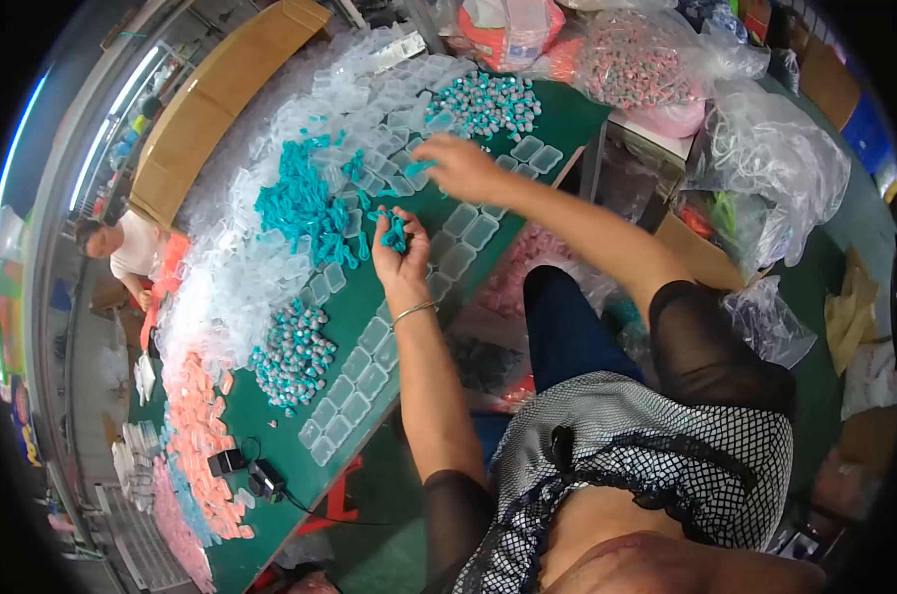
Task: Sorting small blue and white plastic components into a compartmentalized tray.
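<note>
My left hand [402,259] is palm up over the table, its fingers curled round a small bunch of teal corded pieces [394,236]. To the right and farther off, my right hand [460,168] pinches a teal piece [419,168] above the clear plastic boxes [381,163]. A tangled heap of teal corded pieces [305,203] lies just left of my left hand. Rows of open clear boxes [354,388] run along the near table edge. Small grey-and-teal round pieces lie in one pile [295,354] at the left and another pile [488,102] at the far right.
A large mound of clear plastic boxes [226,262] covers the table's far side, beside a cardboard carton [221,104]. Orange cases [199,421] and black adapters [260,480] with a cable lie at left. Stuffed plastic bags [637,59] stand at right. A person [132,247] works across the table.
</note>
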`<state>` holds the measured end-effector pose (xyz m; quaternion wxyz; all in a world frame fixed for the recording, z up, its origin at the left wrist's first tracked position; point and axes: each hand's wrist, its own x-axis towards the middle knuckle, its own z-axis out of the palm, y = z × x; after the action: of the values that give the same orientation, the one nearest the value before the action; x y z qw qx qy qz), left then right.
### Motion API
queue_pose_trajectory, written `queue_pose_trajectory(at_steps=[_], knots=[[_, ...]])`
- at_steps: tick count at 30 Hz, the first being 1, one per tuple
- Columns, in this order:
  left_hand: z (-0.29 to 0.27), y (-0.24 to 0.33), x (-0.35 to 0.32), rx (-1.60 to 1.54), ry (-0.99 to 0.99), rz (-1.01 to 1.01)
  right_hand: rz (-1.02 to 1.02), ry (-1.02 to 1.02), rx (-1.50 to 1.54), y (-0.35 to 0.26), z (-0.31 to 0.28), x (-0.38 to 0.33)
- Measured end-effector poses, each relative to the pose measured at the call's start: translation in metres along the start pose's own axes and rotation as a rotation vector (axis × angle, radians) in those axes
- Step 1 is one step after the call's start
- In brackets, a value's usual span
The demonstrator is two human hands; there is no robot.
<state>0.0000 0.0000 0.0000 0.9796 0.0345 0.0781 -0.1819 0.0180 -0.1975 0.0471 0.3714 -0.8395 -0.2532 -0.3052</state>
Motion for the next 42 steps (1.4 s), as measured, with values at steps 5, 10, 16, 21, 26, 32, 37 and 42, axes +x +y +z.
queue_pose_trajectory(at_steps=[5,10,16,21,26,32,37,42], knots=[[0.008,-0.014,-0.015,0.126,0.04,0.07,0.016,-0.152,-0.011,0.076,-0.114,-0.037],[0.009,-0.029,-0.012,0.187,0.009,-0.002,0.088,-0.325,-0.088,0.097,-0.14,-0.067],[0.009,-0.046,-0.01,0.241,0.037,-0.019,0.112,-0.402,-0.122,0.113,-0.14,-0.075],[0.008,-0.05,-0.011,0.271,0.062,-0.007,0.016,-0.338,-0.13,0.111,-0.134,-0.074],[0.007,-0.057,-0.004,0.344,0.057,0.01,-0.023,-0.39,-0.339,0.101,-0.135,-0.067],[0.008,-0.068,-0.001,0.371,0.058,0.032,-0.151,-0.308,0.01,0.013,-0.095,-0.045],[0.008,-0.078,0.0,0.378,-0.008,0.047,-0.219,-0.4,0.147,-0.03,-0.059,-0.032],[0.0,-0.079,0.003,0.417,-0.008,0.086,-0.127,-0.443,-0.027,-0.042,-0.045,-0.031]])
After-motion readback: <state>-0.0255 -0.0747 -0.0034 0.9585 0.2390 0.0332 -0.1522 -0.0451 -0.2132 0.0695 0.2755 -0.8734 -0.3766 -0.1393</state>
